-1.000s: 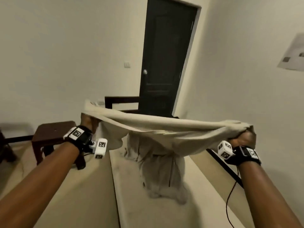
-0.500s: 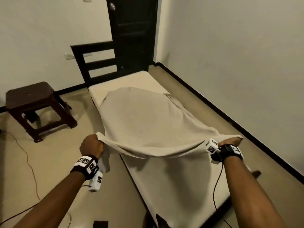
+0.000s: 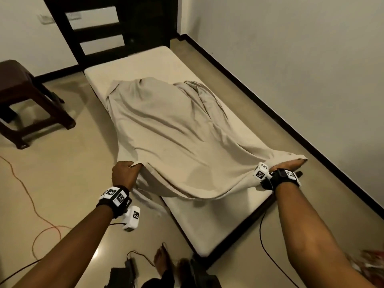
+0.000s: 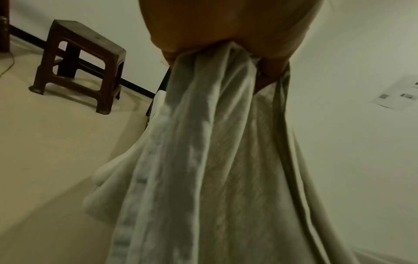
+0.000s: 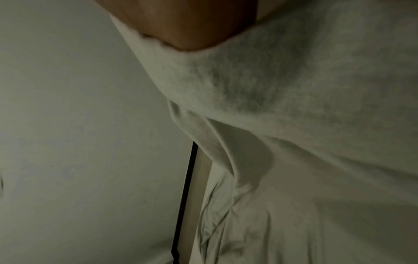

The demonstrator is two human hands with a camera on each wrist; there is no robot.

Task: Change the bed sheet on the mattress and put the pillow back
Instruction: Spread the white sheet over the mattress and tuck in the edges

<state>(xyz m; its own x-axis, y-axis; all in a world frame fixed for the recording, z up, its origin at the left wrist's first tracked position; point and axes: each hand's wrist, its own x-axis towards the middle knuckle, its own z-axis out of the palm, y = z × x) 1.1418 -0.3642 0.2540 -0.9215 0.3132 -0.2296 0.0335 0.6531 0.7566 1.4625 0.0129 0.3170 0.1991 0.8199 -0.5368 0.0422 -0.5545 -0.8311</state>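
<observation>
A beige bed sheet (image 3: 174, 134) lies rumpled along the white mattress (image 3: 209, 223), leaving the far end and the near end bare. My left hand (image 3: 124, 173) grips the sheet's near left corner beside the mattress's left edge; the left wrist view shows the bunched cloth (image 4: 212, 125) hanging from my fist (image 4: 226, 30). My right hand (image 3: 288, 164) holds the near right corner at the mattress's right edge, with the cloth (image 5: 294, 107) draped over it. No pillow is in view.
A dark headboard (image 3: 99, 30) stands at the far end before a dark door. A brown stool (image 3: 22, 100) stands on the floor at the left, with an orange cable (image 3: 31, 200) nearby. The wall (image 3: 301, 59) runs close along the right side.
I have swung the sheet down from chest height and it has settled flat on the mattress. Both hands have dropped to mattress level, still holding the near corners.
</observation>
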